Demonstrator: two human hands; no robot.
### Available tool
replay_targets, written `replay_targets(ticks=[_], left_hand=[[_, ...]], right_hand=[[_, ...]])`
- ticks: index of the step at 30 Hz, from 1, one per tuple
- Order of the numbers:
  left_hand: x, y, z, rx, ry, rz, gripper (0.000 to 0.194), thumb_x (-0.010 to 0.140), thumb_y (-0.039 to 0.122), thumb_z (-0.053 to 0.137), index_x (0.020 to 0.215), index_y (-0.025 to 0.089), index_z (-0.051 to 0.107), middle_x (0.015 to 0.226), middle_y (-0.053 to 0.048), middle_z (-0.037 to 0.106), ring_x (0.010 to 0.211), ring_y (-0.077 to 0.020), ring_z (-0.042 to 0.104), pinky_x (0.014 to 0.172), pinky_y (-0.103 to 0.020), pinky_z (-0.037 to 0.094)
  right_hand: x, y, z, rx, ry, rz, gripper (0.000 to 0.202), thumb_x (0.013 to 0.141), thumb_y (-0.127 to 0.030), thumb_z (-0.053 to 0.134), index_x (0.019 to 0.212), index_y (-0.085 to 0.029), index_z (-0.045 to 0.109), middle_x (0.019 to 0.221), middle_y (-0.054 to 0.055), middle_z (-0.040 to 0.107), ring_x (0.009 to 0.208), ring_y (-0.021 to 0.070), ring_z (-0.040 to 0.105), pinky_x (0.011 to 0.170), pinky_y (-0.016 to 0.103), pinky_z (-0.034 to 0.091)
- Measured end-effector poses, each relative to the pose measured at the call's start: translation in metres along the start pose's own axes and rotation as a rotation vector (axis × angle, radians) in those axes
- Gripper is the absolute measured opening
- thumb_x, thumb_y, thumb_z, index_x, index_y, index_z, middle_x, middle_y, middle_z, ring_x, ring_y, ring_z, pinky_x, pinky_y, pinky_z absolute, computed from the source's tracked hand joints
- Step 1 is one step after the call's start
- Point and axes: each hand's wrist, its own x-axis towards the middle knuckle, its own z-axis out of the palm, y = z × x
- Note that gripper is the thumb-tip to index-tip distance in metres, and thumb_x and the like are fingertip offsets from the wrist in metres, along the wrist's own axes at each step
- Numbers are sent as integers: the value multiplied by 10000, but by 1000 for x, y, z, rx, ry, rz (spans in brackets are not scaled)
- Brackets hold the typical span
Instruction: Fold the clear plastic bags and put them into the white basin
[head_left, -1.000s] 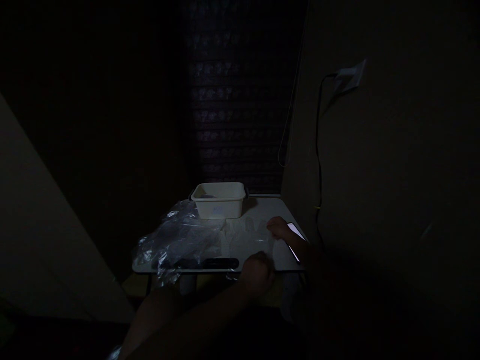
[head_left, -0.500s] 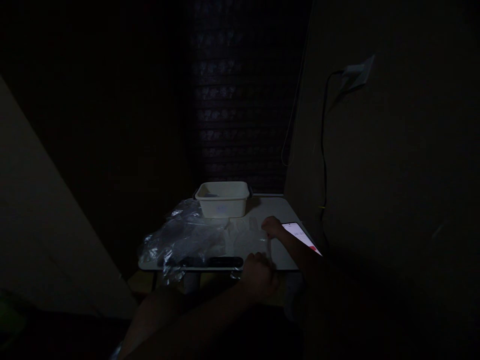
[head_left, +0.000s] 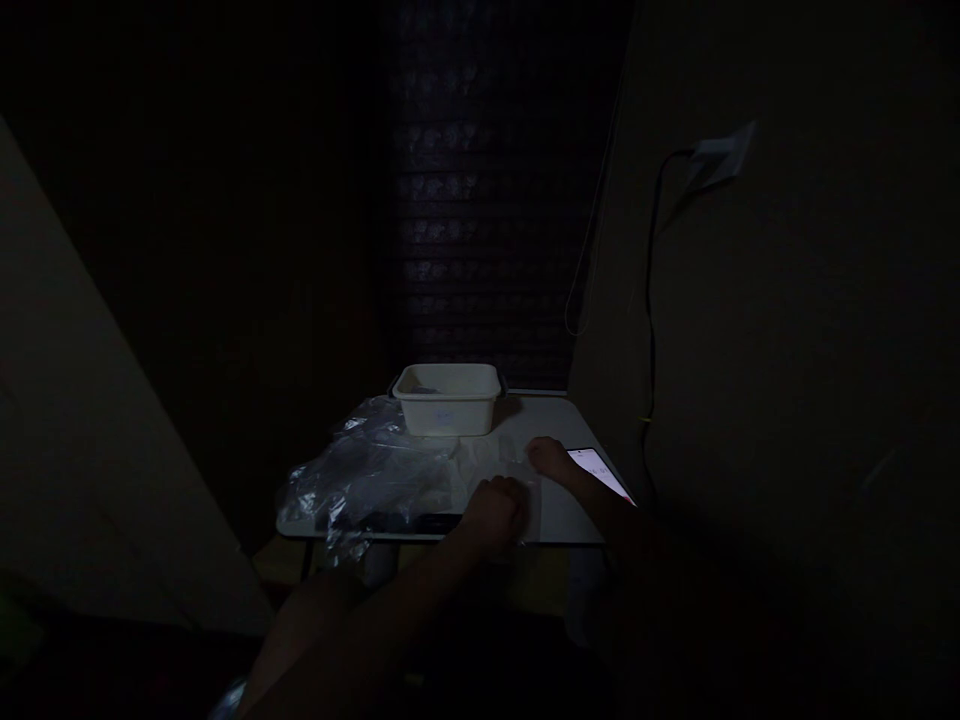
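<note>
In the dim light a thin piece of clear plastic [head_left: 534,510] lies on the white table [head_left: 562,520], its outline hard to make out. My left hand [head_left: 496,510] rests over its near part with curled fingers; what is pinched under them is partly hidden. At the plastic's right far side, my right hand [head_left: 549,457] is closed on its edge. To the left of my hands spreads a crumpled heap of clear plastic [head_left: 375,470]. A lit phone [head_left: 596,468] lies just right of my right hand, partly covered by my forearm.
A white tub with dark handles [head_left: 448,415] stands at the back of the table, with something indistinct inside. A dark slot [head_left: 435,522] runs along the table's front edge. On the right wall a cable [head_left: 649,300] hangs from a socket [head_left: 724,158]. Dark blinds [head_left: 465,200] are behind.
My left hand has moved from the table's front edge up and to the left, onto the plastic. My right hand has stayed almost in place.
</note>
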Motion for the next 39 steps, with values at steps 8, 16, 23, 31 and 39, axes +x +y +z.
replay_targets(ticks=[8, 16, 23, 31, 39], left_hand=[[5, -4, 28, -5, -67, -7, 483, 739, 400, 213, 1116, 102, 257, 1173, -149, 285, 1066, -255, 217, 796, -425, 216], [5, -11, 26, -48, -64, -22, 472, 737, 444, 188, 1082, 138, 292, 1133, -126, 333, 1023, -226, 293, 758, -370, 286], [6, -13, 25, -31, -105, -52, 463, 733, 443, 213, 1104, 173, 269, 1173, -117, 281, 1050, -248, 248, 780, -405, 245], [2, -14, 19, -35, -155, -84, 602, 668, 531, 266, 1097, 108, 273, 1168, -161, 275, 1067, -252, 219, 812, -409, 213], [13, -15, 23, 2, -71, -58, 477, 750, 419, 161, 1136, 149, 233, 1224, -106, 210, 1102, -234, 146, 817, -433, 186]], right_hand=[[-29, 14, -6, -595, -19, -212, 198, 635, -334, 455, 731, -175, 524, 778, 58, 564, 727, 168, 500, 561, 237, 324], [-28, 22, -5, -641, -54, -319, 268, 610, -392, 493, 783, -187, 505, 819, 45, 553, 762, 173, 479, 609, 251, 310], [-23, 28, -3, -621, -59, -438, 307, 582, -419, 517, 785, -189, 499, 844, 35, 540, 802, 165, 458, 648, 243, 300], [-21, 29, -3, -652, -38, -399, 391, 579, -497, 476, 821, -190, 493, 871, 57, 524, 809, 191, 451, 644, 273, 304], [-26, 23, -4, -723, 26, -310, 377, 652, -476, 399, 877, -184, 481, 880, 88, 510, 838, 207, 439, 661, 312, 296]])
